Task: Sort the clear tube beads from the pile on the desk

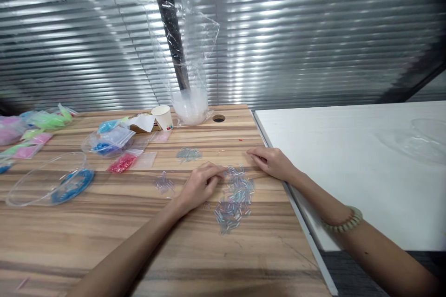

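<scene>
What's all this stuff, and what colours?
blinds: count unclear, grey, back
wooden table: 1, brown, centre-left
white table: 1, white, right
bead piles: about 3, pale, middle
plastic packets: many, mixed colours, left
clear dishes: several, colourless, left and right
paper cup: 1, white, back
tall bag: 1, clear, beside cup
table hole: 1, dark, back
red speck: 1, red, back middle
bracelet: 1, pale green, right arm
left hand: 1, bare, at biggest pile
right hand: 1, bare, right of piles

Lg. tube-bead pile (pixel 235 197), pale blue/lilac, loose, flat; lilac pile (pixel 163 183) & grey pile (pixel 188 154) to L.
</scene>
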Tool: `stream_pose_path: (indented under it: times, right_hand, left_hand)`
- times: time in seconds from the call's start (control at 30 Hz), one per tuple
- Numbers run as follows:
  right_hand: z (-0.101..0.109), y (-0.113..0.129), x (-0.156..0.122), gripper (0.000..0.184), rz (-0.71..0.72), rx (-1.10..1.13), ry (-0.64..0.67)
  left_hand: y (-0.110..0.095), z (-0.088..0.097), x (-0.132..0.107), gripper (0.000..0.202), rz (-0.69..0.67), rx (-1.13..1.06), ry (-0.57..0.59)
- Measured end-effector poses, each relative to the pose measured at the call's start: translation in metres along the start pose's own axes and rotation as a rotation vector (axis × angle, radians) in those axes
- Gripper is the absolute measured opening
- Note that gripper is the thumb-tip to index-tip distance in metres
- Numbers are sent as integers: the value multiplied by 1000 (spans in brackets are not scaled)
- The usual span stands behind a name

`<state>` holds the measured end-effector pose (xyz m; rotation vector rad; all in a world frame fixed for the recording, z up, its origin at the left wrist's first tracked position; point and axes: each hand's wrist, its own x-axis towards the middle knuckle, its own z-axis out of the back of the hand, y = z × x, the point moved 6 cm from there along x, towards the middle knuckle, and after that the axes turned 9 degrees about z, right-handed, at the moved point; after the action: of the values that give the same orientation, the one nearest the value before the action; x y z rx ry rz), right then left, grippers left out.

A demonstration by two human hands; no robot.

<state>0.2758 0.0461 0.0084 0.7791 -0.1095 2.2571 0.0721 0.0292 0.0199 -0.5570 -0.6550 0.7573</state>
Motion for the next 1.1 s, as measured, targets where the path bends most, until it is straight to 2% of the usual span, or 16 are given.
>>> stream_pose_path:
  times: [0.57, 1.1]
  right_hand:
    - [-4, -1, 0, 25, -33, 38, 66]
    - [-5, 0, 2, 23, -49, 74, 93]
  left_hand:
    - [3, -3, -1, 40, 29, 6, 33]
    - [-1, -4, -1, 39, -3, 43, 64]
